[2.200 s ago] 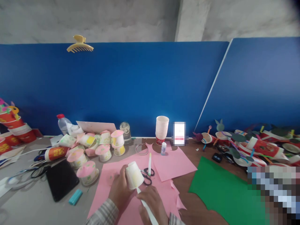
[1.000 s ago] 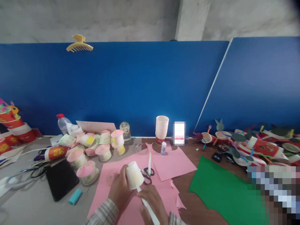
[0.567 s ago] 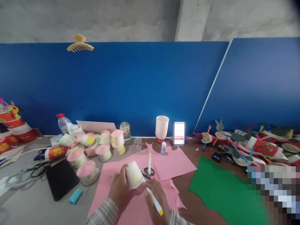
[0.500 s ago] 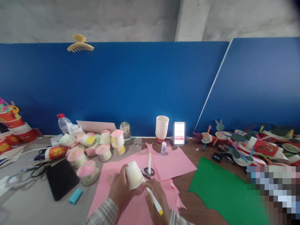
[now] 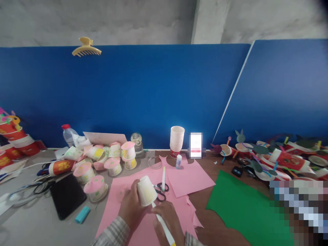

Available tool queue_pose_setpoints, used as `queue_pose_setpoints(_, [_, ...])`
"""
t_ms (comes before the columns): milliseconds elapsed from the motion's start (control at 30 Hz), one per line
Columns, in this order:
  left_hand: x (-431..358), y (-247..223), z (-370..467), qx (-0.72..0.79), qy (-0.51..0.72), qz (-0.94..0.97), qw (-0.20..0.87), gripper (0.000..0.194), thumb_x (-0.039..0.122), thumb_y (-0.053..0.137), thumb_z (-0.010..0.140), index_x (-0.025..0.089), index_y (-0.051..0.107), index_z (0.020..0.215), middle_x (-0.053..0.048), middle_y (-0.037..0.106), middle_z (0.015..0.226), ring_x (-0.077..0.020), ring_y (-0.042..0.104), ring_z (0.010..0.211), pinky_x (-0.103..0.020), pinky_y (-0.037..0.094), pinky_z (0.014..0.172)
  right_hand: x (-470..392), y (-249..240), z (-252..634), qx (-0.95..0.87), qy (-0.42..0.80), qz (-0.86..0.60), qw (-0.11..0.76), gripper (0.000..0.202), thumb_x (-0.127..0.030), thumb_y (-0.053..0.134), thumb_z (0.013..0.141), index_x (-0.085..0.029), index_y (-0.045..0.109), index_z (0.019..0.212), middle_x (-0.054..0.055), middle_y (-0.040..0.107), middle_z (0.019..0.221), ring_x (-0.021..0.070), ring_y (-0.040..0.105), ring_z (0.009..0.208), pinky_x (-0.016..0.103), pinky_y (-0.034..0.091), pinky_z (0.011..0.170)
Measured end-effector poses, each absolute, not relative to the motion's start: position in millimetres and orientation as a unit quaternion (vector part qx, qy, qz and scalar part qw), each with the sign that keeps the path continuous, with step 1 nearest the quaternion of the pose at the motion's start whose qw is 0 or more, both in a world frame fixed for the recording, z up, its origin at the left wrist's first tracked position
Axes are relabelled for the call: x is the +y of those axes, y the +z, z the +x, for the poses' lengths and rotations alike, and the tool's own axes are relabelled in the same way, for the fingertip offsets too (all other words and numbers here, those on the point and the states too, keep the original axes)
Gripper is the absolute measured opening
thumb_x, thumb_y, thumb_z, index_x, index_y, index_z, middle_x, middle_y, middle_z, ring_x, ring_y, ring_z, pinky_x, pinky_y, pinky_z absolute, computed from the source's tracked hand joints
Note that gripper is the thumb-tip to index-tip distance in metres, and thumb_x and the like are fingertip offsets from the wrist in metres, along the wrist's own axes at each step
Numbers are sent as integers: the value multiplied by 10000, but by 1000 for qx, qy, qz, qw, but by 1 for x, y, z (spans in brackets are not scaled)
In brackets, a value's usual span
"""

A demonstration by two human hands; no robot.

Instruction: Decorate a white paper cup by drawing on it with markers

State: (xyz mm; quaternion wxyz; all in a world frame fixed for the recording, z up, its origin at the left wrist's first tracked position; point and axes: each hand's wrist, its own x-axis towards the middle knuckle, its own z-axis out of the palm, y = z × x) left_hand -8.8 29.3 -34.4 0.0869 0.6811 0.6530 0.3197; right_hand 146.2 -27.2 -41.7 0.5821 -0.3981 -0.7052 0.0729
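Note:
My left hand (image 5: pixel 132 205) is wrapped round a white paper cup (image 5: pixel 147 191), turned bottom up and tilted, with pale yellow colouring on its side. In my right hand (image 5: pixel 170 217) is a white marker with a yellow end (image 5: pixel 165 229). The marker's tip is close to the cup's lower rim; whether it touches I cannot tell. Beneath both hands lies pink paper (image 5: pixel 115 212). Just beyond the right hand are black-handled scissors (image 5: pixel 161 195), partly covered by a green-tipped marker (image 5: pixel 163 179).
Decorated cups with pink paper tops (image 5: pixel 94 188) crowd the left, near a black tablet (image 5: pixel 68 196) and a turquoise marker cap-like block (image 5: pixel 82 214). Stacked paper cups (image 5: pixel 176 140) and a glue stick (image 5: pixel 178 161) stand behind. Green paper (image 5: pixel 246 205) and red cup crafts (image 5: pixel 289 160) lie right.
My right hand and the marker have shifted slightly down and left along the cup's rim, uncovering more of the scissor handles. My left hand keeps the cup in nearly the same place.

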Motion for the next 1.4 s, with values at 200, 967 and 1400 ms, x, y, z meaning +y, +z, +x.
queue_pose_setpoints(200, [30, -34, -9, 635, 336, 689, 96, 797, 369, 686, 386, 242, 339, 1092, 2, 644, 846, -236, 607, 722, -297, 466, 572, -27, -39, 151, -682, 102, -398, 605, 192, -369, 480, 772, -270, 637, 823, 13, 649, 656, 235, 599, 610, 316, 491, 565])
queue_pose_setpoints(967, [30, -37, -10, 626, 337, 697, 90, 759, 403, 654, 421, 231, 342, 1092, 1, 644, 785, -232, 608, 678, -306, 464, 573, -30, -32, 142, -659, 93, -409, 624, 272, -437, 450, 771, -270, 639, 668, -6, 629, 520, 210, 561, 484, 307, 456, 513])
queue_pose_setpoints(1400, [28, -34, -6, 622, 352, 696, 67, 807, 518, 716, 375, 255, 374, 1057, 22, 646, 755, -224, 615, 661, -294, 469, 568, -26, -25, 149, -590, 163, -488, 622, 325, -471, 417, 772, -254, 650, 710, 9, 622, 601, 237, 586, 588, 297, 449, 530])
